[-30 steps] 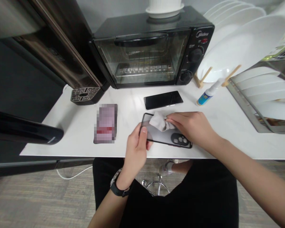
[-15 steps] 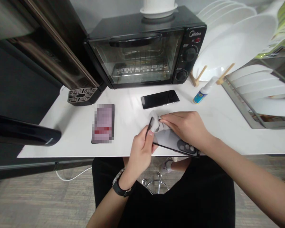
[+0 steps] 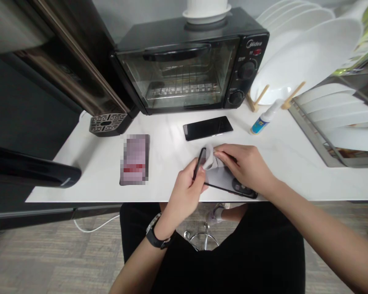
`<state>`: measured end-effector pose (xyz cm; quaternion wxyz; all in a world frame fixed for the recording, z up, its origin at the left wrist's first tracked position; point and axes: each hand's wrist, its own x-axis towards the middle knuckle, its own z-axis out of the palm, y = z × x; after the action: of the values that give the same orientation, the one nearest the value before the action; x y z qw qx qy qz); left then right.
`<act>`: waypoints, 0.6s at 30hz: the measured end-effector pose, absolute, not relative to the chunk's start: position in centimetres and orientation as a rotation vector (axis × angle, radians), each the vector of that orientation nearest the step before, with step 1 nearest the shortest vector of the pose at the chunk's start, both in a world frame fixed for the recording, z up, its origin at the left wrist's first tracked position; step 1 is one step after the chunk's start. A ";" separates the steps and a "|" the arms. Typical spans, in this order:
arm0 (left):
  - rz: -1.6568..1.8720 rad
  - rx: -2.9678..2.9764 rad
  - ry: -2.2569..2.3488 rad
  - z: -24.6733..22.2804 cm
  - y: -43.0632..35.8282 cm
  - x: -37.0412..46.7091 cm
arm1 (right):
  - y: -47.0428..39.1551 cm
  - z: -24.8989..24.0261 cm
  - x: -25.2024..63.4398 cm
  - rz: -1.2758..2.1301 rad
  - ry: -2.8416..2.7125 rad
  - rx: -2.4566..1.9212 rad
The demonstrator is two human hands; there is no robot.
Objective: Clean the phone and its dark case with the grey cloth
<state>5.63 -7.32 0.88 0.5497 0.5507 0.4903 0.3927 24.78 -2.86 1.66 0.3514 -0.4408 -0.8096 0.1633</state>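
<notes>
Both my hands are on a grey phone case [image 3: 219, 176] with a black rim, near the counter's front edge. It has a dark camera area with round shapes at its right end, partly under my right hand. My left hand [image 3: 188, 181] is closed on the left end, where a dark strip stands up between thumb and fingers. My right hand [image 3: 245, 165] pinches at the far edge; its thumb side covers part of the case. Between the hands curls a thin whitish piece [image 3: 209, 157]; its material is unclear. Just beyond them, a black-screened phone [image 3: 207, 128] lies flat.
Behind stands a black toaster oven [image 3: 190, 73]. A small spray bottle [image 3: 260, 123] is at the right, beside white plates [image 3: 313, 61] and a dish rack [image 3: 323, 151]. On the left are a blurred purple item [image 3: 136, 157], a drip tray [image 3: 106, 123] and a dark cylinder [image 3: 61, 173].
My left hand has moved a little right and up, tilting the raised dark strip. My right hand has shifted slightly right. The whitish curl has moved right with them.
</notes>
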 end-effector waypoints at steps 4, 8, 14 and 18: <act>1.109 1.392 1.094 1.2 -7.4 7.2 | -3.6 1.5 22.7 0.484 -1.596 -1.322; 1.071 1.534 1.192 0.5 -8.4 7.7 | -4.4 0.6 22.0 0.585 -1.432 -1.328; 0.643 1.746 1.219 1.7 -8.5 5.3 | -3.5 -0.7 24.2 0.539 -1.560 -1.313; 0.456 1.834 1.118 3.0 -7.1 3.5 | -2.2 -0.7 26.8 0.366 -1.920 -1.287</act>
<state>3.49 -7.07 2.97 0.4556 0.7434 0.4534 0.1849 26.82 -2.23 -0.74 0.3902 -0.5062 -0.7555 0.1441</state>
